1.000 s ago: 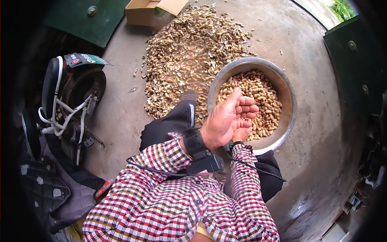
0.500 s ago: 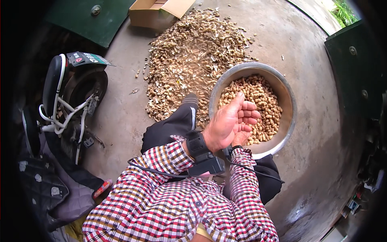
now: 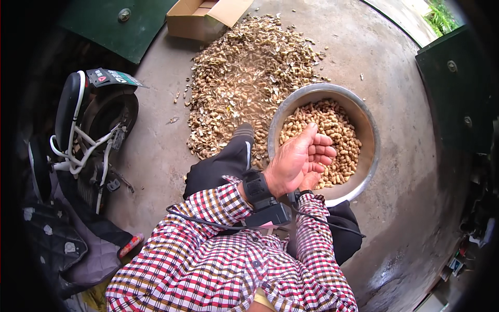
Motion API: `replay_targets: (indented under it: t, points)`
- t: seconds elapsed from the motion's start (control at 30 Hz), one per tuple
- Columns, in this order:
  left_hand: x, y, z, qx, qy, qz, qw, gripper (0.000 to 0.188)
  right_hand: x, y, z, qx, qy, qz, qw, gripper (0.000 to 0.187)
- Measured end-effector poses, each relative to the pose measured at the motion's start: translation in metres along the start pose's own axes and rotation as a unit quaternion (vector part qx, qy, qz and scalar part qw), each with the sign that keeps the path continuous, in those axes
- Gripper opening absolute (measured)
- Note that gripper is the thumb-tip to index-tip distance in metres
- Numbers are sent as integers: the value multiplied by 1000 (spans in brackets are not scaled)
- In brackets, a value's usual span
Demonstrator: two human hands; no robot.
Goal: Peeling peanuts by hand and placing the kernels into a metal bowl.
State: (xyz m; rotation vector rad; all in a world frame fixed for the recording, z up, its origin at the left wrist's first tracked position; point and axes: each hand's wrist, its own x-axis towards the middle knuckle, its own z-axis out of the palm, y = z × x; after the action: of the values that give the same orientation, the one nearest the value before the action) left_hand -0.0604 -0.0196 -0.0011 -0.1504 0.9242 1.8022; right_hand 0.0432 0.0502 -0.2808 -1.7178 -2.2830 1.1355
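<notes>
A wide steel basin (image 3: 368,122) holds a heap of unshelled peanuts (image 3: 337,136). Over its near left side is my left hand (image 3: 293,164), palm turned to the right and fingers loosely bent but apart, with nothing visible in it. Close against it, just below, lies my right hand (image 3: 310,181). Only its wrist side shows; my left hand covers its fingers, and whatever they may hold is hidden. Both wrists carry dark straps, and a black box with a cable sits on the left one.
Broken peanut shells (image 3: 228,99) spread over the concrete floor (image 3: 161,151) beyond my shoe. At the far edge stands an open cardboard box (image 3: 193,26). To the left are a white-framed wheeled vehicle (image 3: 88,140) and a dark quilted cloth (image 3: 57,234). Green door panels (image 3: 447,78) flank the area.
My hands hold nearly the same pose over the basin. The whole view has shifted very slightly.
</notes>
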Motion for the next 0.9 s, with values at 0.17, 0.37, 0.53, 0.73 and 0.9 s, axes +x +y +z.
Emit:
replay_targets:
  t: [0.17,0.37,0.53,0.73,0.9]
  points:
    - [0,0,5,0,-21,-2,1000,49,6,0,-5,150,-17,-54,987,27]
    - [-2,-4,13,0,-60,-2,998,47,20,-31,-54,406,-55,-121,904,27]
    - [1,-13,19,-7,-7,49,999,42,21,-95,-143,361,62,-135,921,14]
    - [12,-25,42,-86,-41,-32,995,58,-45,-161,-239,390,41,-249,885,14]
    - [18,-39,46,-244,-113,-48,962,40,-76,-160,-226,182,180,-442,860,15]
